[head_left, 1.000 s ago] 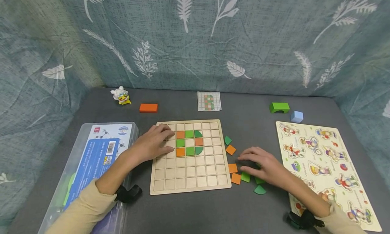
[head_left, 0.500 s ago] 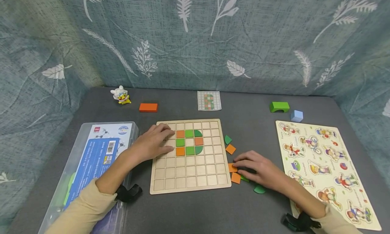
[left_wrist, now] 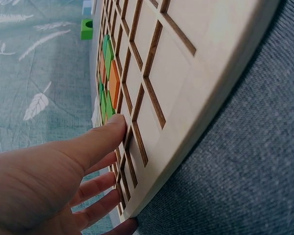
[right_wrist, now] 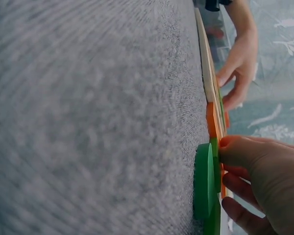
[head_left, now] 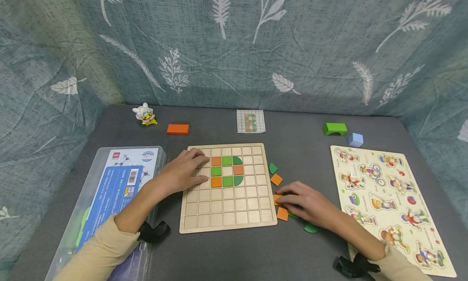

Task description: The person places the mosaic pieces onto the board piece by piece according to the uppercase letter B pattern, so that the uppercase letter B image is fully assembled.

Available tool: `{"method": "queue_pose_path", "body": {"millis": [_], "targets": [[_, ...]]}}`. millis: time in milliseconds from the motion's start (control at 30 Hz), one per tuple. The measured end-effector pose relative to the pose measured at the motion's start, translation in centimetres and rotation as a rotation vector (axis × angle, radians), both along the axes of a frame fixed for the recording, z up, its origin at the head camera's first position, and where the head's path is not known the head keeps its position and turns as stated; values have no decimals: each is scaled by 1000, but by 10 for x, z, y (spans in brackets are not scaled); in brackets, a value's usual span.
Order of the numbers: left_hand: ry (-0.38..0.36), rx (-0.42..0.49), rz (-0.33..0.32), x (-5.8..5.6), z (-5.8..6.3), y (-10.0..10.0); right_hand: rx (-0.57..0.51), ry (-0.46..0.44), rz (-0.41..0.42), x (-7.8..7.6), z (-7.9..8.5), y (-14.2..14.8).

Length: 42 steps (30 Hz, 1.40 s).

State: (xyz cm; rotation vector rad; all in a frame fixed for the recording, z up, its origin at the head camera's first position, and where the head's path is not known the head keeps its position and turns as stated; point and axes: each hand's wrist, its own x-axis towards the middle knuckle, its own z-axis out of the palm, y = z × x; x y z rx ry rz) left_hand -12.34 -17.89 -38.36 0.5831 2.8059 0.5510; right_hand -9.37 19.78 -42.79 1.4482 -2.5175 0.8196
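Note:
A wooden grid board lies on the dark table with orange and green square tiles and green quarter-round tiles set in its upper middle. My left hand rests on the board's left side, fingers and thumb spread beside the set tiles; in the left wrist view its thumb touches the grid. At the board's right edge my right hand pinches an orange square tile, partly hidden by the fingers. Another orange tile and a green quarter-round tile lie close to that hand.
A pattern card lies behind the board. An orange block and toy figure stand back left; a green arch block and blue cube back right. A plastic case lies left, a picture puzzle right.
My right hand has moved left from over the green tiles to the orange tile by the board, which has shifted slightly. My left hand has stayed in place.

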Motion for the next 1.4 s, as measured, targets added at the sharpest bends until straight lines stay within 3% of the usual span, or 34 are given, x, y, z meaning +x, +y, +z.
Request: {"method": "queue_pose_path", "body": {"millis": [300, 433, 567, 700, 1033, 1400], "targets": [[1, 4, 8, 2, 0, -2, 4, 21, 11, -3, 3, -5], [-2, 4, 10, 2, 1, -3, 19, 66, -6, -7, 10, -6], [1, -1, 11, 1, 1, -2, -7, 54, -29, -12, 16, -12], [-3, -1, 10, 1, 2, -2, -2, 56, 40, -12, 17, -32], [6, -8, 0, -1, 0, -2, 80, 166, 199, -19, 25, -104], [-3, -13, 1, 0, 0, -1, 135, 144, 212, -28, 29, -123]]}}
